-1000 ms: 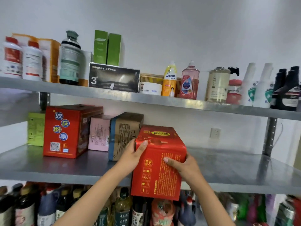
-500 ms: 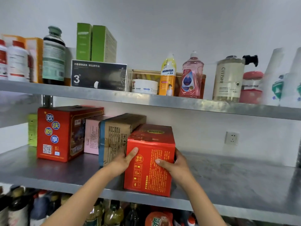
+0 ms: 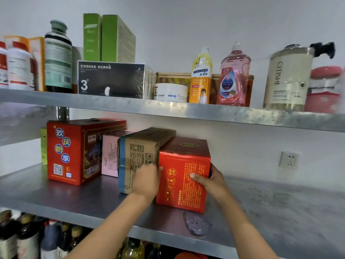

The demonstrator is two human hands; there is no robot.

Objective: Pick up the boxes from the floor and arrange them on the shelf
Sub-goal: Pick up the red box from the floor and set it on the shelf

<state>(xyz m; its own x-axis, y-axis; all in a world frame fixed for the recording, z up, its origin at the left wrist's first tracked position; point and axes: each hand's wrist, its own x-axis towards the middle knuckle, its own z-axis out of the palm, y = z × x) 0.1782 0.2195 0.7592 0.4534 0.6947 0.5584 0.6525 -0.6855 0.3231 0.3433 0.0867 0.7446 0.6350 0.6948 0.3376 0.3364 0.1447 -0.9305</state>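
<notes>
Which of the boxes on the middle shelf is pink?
The pink box, standing between the big red box with blue circles and the brown carton; the others are red, brown or green.

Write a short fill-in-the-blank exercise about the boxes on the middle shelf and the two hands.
1. Both hands hold the ____ box on the middle shelf.
2. The left hand is wedged between it and the ____ cardboard box.
3. The right hand grips the box's ____ side.
4. The pale ____ box stands behind the cardboard one.

Missing words: red; brown; right; pink
</notes>
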